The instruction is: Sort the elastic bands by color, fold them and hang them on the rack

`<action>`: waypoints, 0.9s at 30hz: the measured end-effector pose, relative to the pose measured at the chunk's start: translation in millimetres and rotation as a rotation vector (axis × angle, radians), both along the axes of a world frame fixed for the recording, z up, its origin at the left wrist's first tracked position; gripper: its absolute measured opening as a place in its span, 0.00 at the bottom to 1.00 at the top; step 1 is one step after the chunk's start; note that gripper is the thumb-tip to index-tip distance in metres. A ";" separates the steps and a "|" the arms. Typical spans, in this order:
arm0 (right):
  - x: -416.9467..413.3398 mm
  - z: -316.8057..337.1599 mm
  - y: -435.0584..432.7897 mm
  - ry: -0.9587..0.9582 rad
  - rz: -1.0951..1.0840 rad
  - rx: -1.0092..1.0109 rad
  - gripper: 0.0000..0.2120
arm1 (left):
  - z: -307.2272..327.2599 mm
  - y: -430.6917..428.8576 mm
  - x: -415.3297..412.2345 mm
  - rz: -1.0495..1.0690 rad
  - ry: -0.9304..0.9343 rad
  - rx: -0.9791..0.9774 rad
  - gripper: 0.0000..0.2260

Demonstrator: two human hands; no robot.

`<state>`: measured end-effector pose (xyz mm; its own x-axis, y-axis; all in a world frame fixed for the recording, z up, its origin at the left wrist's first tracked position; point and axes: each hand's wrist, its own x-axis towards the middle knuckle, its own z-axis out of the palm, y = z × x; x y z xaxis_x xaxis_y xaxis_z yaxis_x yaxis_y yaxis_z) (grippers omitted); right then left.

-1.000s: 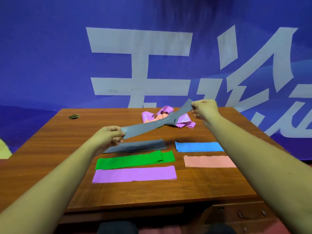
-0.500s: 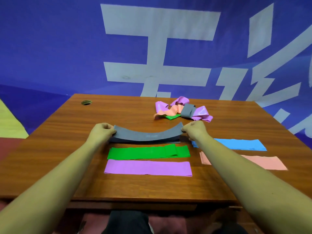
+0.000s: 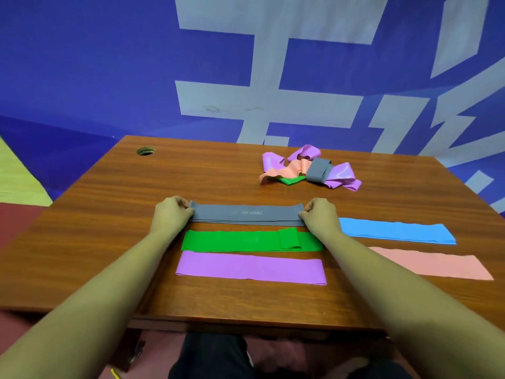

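A grey band (image 3: 247,213) lies flat on another grey band on the wooden table (image 3: 109,214). My left hand (image 3: 170,214) pinches its left end and my right hand (image 3: 319,216) pinches its right end. In front of it lie a green band (image 3: 246,240) and a purple band (image 3: 250,270). To the right lie a blue band (image 3: 396,231) and a pink band (image 3: 434,265). A tangled heap of bands (image 3: 308,170), purple, pink, green and grey, sits at the back of the table. No rack is in view.
A round cable hole (image 3: 145,151) is in the table's back left corner. A blue banner with large white characters (image 3: 246,64) hangs right behind the table. The table's front edge (image 3: 246,322) runs above my legs.
The grey band was held stretched in the air over the table a second ago. Both hands brought it down and it now lies flat on the other grey band.
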<state>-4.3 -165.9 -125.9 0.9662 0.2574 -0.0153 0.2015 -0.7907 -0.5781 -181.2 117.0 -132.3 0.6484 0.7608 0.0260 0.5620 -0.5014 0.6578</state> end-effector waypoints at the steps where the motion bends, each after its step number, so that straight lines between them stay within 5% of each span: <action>1: -0.3 -0.4 -0.2 -0.024 0.014 -0.019 0.04 | -1.1 0.2 -0.1 -0.010 0.003 0.019 0.07; 14: 52.8 40.3 23.0 -0.166 0.116 0.019 0.07 | 37.6 -35.6 101.2 -0.281 -0.121 0.106 0.03; 21: 91.4 16.0 62.9 -0.135 0.289 -0.011 0.20 | 20.3 -54.4 177.4 -0.465 -0.048 0.129 0.11; 27: 106.2 -8.7 82.3 -0.192 0.369 -0.011 0.16 | 0.9 -45.3 199.9 -0.485 -0.083 0.159 0.06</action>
